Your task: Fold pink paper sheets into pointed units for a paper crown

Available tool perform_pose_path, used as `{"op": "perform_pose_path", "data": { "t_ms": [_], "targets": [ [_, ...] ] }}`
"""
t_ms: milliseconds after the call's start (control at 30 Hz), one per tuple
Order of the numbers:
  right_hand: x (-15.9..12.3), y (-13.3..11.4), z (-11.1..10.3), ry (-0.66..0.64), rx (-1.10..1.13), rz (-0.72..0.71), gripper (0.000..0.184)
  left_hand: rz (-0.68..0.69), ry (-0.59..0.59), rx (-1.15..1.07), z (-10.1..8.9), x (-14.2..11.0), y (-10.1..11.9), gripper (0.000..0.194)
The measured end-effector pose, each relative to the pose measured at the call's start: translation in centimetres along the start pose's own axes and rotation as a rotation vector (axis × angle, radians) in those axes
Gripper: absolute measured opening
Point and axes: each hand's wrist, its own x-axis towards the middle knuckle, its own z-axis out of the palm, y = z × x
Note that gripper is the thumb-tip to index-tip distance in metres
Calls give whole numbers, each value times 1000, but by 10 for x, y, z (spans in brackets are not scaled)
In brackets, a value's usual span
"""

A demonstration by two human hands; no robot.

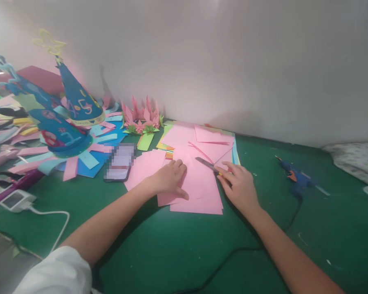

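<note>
Head view: right hand [237,185] grips cutter [205,163] over pink sheets [199,198]; left hand [170,178] rests on them, grasping nothing.
Sheets on green table [141,249]; folded piece [211,134] behind looks done, front ones seemingly uncut.

Place: craft workspace | upper left: decorated cone hats [76,90] | centre: pink paper sheets [200,190] | right: corded blue glue gun [302,180] | lower frame: green tabletop [159,249]

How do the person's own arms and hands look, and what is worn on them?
A loose white sleeve covers the upper left arm. The left hand and right hand wear no gloves; no sleeve shows on the right arm.
</note>
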Motion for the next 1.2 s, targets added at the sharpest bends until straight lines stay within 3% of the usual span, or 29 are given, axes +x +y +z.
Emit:
{"op": "perform_pose_path", "data": {
  "t_ms": [100, 233, 467, 633, 733, 867, 1033, 1100, 1200],
  "targets": [
    [0, -16, 0, -56, 138, -83, 31, 5, -2, -4, 2, 1, 2, 68],
    [0, -38, 7, -218, 240, -86, 39, 46, -20, -91, 3, 1, 2, 55],
    [5, -51, 16, -322, 657, 187, 45, 62, -36, -27, 7, 4, 4, 56],
    [15, -53, 21, -225, 1105, 490, 46, 84, -56, 16, 5, 4, 3, 50],
    [21, -51, 23, -170, 1100, 628, 52, 99, -61, 8, 6, 5, 2, 41],
    [25, -46, 25, -282, 1090, 709, 54, 149, -53, -9, 6, 5, 3, 34],
    [26, -50, 16, -357, 1028, 465, 16, 115, -62, -130, -9, 0, 0, 21],
    [26, -51, 10, -276, 932, 409, 14, 49, -43, -154, -19, -5, -6, 12],
    [27, -44, 5, -44, 805, 397, 17, -57, -5, -160, -34, -13, -17, 13]
  ]
}}
